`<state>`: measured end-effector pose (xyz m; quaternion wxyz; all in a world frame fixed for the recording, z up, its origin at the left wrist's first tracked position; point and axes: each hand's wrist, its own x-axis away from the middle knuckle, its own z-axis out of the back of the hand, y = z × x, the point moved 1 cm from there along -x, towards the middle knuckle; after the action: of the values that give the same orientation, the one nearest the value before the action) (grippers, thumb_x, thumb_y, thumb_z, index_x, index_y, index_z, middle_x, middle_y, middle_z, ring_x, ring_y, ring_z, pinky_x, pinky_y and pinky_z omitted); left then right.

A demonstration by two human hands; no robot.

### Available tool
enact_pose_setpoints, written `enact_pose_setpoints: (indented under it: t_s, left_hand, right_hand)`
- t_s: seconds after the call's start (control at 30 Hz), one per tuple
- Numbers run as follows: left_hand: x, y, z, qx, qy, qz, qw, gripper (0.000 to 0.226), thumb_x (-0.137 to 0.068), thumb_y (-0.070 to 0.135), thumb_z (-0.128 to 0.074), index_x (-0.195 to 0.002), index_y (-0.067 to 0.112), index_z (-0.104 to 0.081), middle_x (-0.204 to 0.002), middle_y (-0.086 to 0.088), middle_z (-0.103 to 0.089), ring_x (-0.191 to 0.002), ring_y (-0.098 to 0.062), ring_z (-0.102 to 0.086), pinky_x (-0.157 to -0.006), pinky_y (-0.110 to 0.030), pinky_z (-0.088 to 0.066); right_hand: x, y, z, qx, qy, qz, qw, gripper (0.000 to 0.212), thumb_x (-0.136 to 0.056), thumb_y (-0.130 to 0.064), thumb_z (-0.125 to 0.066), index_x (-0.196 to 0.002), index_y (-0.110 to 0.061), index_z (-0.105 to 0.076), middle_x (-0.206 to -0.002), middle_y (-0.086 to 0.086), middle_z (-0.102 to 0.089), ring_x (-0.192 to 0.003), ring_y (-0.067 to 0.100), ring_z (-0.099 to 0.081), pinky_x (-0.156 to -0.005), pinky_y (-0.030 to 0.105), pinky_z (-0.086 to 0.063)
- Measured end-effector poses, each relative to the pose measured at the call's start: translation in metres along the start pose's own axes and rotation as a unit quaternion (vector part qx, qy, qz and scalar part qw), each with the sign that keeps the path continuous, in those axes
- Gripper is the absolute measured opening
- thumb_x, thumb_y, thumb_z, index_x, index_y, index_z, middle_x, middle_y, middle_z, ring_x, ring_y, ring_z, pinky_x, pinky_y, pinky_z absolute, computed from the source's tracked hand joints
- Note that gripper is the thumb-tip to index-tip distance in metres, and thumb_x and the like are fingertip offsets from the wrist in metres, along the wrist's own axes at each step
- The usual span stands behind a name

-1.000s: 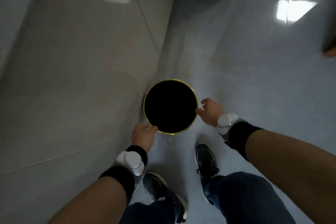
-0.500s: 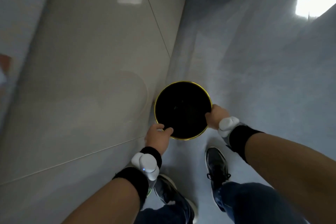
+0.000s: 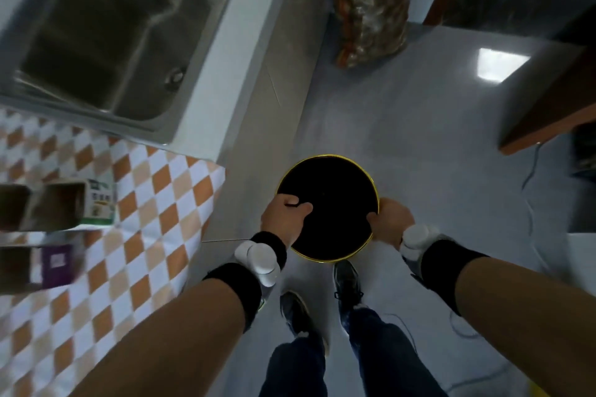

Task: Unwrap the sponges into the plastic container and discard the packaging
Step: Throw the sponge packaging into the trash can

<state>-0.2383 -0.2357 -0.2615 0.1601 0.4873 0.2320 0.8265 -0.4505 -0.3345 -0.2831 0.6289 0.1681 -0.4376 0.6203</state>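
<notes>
A round black bin [image 3: 332, 193] with a thin yellow rim hangs over the grey floor, in front of my feet. My left hand [image 3: 283, 216] grips its near-left rim, thumb over the edge. On the right rim my right hand [image 3: 390, 221] is closed around the edge. The inside of the bin is dark and I cannot see what lies in it. No sponges or plastic container show clearly.
To the left runs a counter with an orange-and-white checked cover [image 3: 154, 200] and a steel sink [image 3: 106, 32]. Small boxes [image 3: 64, 206] stand on the counter's left, blurred. A clear bag [image 3: 367, 6] lies on the floor ahead. A brown furniture edge [image 3: 548, 106] and a cable [image 3: 529, 196] are on the right.
The bin has come up from the floor with both hands on its rim. My view has lifted, so the counter, sink and boxes have come into sight on the left.
</notes>
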Motion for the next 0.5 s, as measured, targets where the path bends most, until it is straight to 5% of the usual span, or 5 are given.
enact_pose_setpoints:
  t_s: [0.27, 0.4, 0.5]
  left_hand:
    - [0.086, 0.061, 0.096, 0.051, 0.019, -0.118, 0.992, 0.035, -0.083, 0.041, -0.077, -0.109, 0.020, -0.065, -0.113, -0.005, -0.071, -0.102, -0.029, -0.069, -0.097, -0.042, -0.057]
    - [0.114, 0.061, 0.159, 0.057, 0.083, -0.160, 0.982, 0.031, -0.087, 0.037, -0.078, -0.110, 0.022, -0.065, -0.111, -0.003, -0.072, -0.099, -0.025, -0.069, -0.089, -0.038, -0.054]
    - [0.126, 0.049, 0.207, 0.064, 0.135, -0.166, 0.975, 0.033, -0.086, 0.038, -0.079, -0.111, 0.022, -0.066, -0.110, -0.004, -0.072, -0.099, -0.029, -0.069, -0.091, -0.041, -0.054]
  right_hand:
    - [0.118, -0.048, 0.041, 0.028, 0.040, 0.024, 0.999, 0.016, -0.087, -0.015, -0.054, -0.082, -0.003, -0.062, -0.083, 0.018, -0.068, -0.064, 0.027, -0.054, -0.057, 0.030, -0.040]
    - [0.152, -0.070, 0.041, 0.068, 0.058, 0.023, 0.996, 0.024, -0.091, -0.018, -0.053, -0.069, -0.008, -0.050, -0.067, 0.010, -0.054, -0.062, 0.027, -0.049, -0.052, 0.027, -0.036]
    - [0.164, -0.084, 0.036, 0.094, 0.054, 0.034, 0.994, 0.023, -0.091, -0.021, -0.053, -0.072, -0.007, -0.054, -0.073, 0.010, -0.062, -0.056, 0.022, -0.052, -0.049, 0.025, -0.037]
